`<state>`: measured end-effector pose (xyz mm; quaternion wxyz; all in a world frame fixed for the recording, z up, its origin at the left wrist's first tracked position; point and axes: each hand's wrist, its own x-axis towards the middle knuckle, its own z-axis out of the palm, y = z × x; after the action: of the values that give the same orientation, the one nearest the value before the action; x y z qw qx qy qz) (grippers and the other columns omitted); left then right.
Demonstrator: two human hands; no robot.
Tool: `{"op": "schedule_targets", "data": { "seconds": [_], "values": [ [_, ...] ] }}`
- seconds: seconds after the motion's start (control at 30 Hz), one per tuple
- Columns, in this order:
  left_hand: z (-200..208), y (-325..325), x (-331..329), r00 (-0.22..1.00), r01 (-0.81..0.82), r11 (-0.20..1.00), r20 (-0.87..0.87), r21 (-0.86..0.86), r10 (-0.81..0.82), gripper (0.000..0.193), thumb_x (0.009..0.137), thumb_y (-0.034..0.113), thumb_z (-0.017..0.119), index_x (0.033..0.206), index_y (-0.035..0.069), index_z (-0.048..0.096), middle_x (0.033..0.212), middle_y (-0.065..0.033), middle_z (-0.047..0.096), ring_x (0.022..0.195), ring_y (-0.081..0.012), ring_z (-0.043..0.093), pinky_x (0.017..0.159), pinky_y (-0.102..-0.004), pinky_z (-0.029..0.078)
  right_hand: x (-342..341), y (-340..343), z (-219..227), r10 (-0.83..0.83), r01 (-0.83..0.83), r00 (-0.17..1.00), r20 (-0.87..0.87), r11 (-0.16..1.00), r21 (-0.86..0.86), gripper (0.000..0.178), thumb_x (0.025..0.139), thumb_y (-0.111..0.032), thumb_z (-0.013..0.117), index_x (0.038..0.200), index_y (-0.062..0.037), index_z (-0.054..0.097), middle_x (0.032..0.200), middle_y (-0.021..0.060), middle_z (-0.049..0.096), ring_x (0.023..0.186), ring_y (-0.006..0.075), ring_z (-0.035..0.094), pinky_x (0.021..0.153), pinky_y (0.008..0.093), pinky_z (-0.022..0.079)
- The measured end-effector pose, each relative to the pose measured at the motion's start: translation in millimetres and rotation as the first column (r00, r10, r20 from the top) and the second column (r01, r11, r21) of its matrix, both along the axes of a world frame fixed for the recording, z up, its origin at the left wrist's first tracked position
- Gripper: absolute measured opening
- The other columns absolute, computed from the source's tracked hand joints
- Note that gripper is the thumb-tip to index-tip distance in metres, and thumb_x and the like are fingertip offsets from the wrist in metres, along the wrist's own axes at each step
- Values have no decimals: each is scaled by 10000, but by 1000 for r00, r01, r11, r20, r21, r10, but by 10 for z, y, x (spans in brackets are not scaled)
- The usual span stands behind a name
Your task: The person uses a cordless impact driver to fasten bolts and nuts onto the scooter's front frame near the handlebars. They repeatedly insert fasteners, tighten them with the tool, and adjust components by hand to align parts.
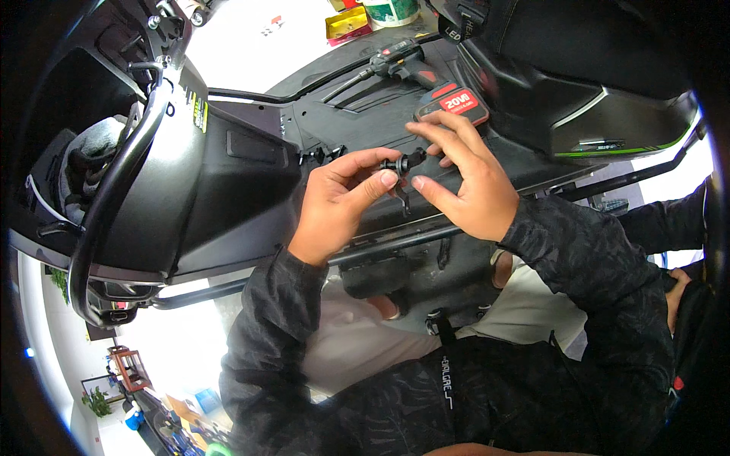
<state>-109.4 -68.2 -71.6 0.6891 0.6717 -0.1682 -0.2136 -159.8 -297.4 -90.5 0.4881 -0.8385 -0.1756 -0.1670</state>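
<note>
My left hand (334, 201) is closed, pinching a small black fitting (403, 165) between thumb and fingers. The fitting has a round collar and a thin curved arm hanging down; its exact kind cannot be made out. Just to the right, my right hand (475, 178) is open, thumb and fingers spread around the fitting's far end and holding nothing. Both hands are above the black footboard (327, 121) of a scooter-like vehicle. A few small black pieces (323, 155) lie on it, partly behind my left hand. Beyond my right hand rests a black-and-red cordless drill (399, 61) with a long bit.
A black seat base (608, 121) with green trim rises on the right. On the left stands a dark front panel (236, 159) with a curved black bar (114, 197). A yellow-and-red box (347, 26) and a green-and-white bucket (391, 11) are beyond. Another person's hand (675, 300) shows at far right.
</note>
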Motion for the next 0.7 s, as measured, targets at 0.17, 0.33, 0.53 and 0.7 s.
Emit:
{"op": "schedule_targets", "data": {
  "seconds": [0.17,0.33,0.53,0.7],
  "values": [
    [117,-22,-78,992,-34,999,120,9,32,281,984,52,731,1252,-30,704,1160,-60,712,1012,-99,663,913,-260,545,28,-15,38,275,-233,926,-260,955,181,407,963,-83,718,1333,53,617,1107,122,726,943,177,701,848,334,566],
    [67,-87,-89,988,-106,994,114,21,103,294,992,80,723,1259,-36,683,1169,-85,737,1031,-118,676,944,-268,532,23,56,-10,374,-178,847,-378,870,460,383,1019,-118,670,1348,63,593,1087,126,726,913,100,683,779,294,579],
    [-26,-192,-116,987,-137,991,82,-9,137,180,1007,109,720,1124,-17,667,1044,-71,756,912,-97,683,794,-263,546,34,9,93,230,-80,901,-368,922,380,383,1053,-162,641,1347,67,555,966,26,642,831,72,626,776,246,550],
    [-99,-307,-194,874,-239,905,485,351,43,200,938,90,783,1065,-4,661,893,-42,716,727,-101,643,655,-257,526,22,38,76,252,-43,854,-456,906,420,355,1025,-220,705,1226,51,595,916,50,692,747,60,638,671,227,538]
  ]
}}
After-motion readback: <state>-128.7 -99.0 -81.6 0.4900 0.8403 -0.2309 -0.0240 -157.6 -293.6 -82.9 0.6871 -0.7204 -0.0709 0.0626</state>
